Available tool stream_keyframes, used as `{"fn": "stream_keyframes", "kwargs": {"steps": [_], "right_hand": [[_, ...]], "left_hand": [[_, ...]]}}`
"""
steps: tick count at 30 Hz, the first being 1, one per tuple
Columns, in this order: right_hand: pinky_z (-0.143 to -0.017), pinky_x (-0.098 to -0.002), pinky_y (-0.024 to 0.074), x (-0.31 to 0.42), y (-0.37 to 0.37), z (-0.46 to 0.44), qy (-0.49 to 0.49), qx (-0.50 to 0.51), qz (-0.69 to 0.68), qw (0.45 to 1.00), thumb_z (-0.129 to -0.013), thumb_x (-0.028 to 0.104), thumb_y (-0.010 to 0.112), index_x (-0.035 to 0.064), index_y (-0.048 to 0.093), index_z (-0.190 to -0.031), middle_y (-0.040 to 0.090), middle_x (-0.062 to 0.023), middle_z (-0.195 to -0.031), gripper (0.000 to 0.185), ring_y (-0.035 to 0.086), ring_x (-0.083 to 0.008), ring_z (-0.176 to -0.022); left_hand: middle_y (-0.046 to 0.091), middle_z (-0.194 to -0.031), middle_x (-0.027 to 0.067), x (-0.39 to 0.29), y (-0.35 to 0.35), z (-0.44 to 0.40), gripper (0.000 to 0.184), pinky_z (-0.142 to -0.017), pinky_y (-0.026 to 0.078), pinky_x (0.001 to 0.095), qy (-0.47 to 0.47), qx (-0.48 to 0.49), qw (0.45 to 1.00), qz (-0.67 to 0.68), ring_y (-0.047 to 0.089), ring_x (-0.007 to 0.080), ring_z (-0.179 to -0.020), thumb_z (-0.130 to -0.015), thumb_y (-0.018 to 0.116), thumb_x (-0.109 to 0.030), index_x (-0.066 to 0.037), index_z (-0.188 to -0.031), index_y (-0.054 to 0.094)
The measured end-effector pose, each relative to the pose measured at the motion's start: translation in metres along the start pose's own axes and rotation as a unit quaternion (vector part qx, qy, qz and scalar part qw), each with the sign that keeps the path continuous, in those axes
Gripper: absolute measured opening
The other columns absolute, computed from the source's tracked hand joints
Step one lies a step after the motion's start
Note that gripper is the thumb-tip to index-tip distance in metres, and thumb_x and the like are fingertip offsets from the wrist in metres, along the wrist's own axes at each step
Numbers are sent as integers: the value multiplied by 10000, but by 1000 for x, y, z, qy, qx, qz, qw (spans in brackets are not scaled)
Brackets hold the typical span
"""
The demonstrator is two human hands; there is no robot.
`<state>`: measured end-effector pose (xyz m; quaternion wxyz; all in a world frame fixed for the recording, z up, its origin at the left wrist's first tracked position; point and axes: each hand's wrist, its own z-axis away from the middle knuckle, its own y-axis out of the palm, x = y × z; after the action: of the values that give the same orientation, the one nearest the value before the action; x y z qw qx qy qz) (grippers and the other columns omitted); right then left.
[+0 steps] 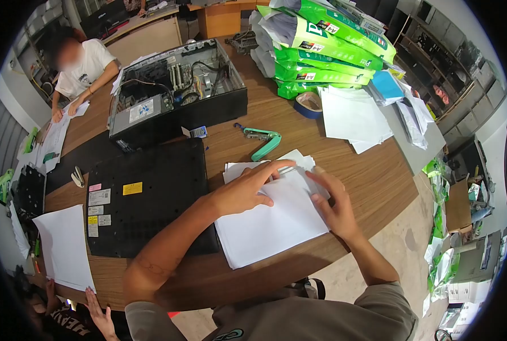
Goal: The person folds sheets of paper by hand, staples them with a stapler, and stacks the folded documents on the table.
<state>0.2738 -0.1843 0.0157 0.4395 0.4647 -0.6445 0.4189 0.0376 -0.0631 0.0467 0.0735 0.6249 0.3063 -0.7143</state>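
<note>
A stack of white paper point(270, 227) lies on the wooden table point(344, 182) close to my body, its sheets not fully lined up at the far edge. My left hand point(259, 184) rests over the stack's far left part, fingers curved and apart. At the stack's right side is my right hand point(331, 199), fingers spread, fingertips on or just over the top sheets. Neither hand visibly grips a sheet. A green stapler point(266, 145) lies just beyond the paper, with a small blue and white box point(198, 132) to its left.
An open computer case point(179, 85) and its black cover panel point(145, 199) stand left. Green paper packs point(327, 51), blue tape point(308, 105) and loose sheets point(356, 116) lie at the back right. One person point(85, 68) sits far left; another person's hand point(98, 312) is lower left.
</note>
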Motion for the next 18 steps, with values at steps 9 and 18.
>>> {"fn": "stream_keyframes", "kwargs": {"steps": [9,18], "right_hand": [[-1145,-570,227,12,3,1,-137,138,416,888,-847,130,739,142,584,-1359,630,-87,-1320,535,442,-372,-1347],[-1162,-540,220,5,1,-3,-78,85,280,953,-856,107,720,93,568,-1355,625,-89,-1323,521,445,-348,-1354]], "left_hand": [[563,-1092,102,28,1,-2,277,-996,422,424,131,-48,982,-126,476,303,-1217,-784,779,-55,-55,-1024,641],[603,-1135,96,-4,-2,2,392,-1043,375,414,-40,-11,998,-49,479,312,-1214,-792,769,-56,-94,-1140,593]]}}
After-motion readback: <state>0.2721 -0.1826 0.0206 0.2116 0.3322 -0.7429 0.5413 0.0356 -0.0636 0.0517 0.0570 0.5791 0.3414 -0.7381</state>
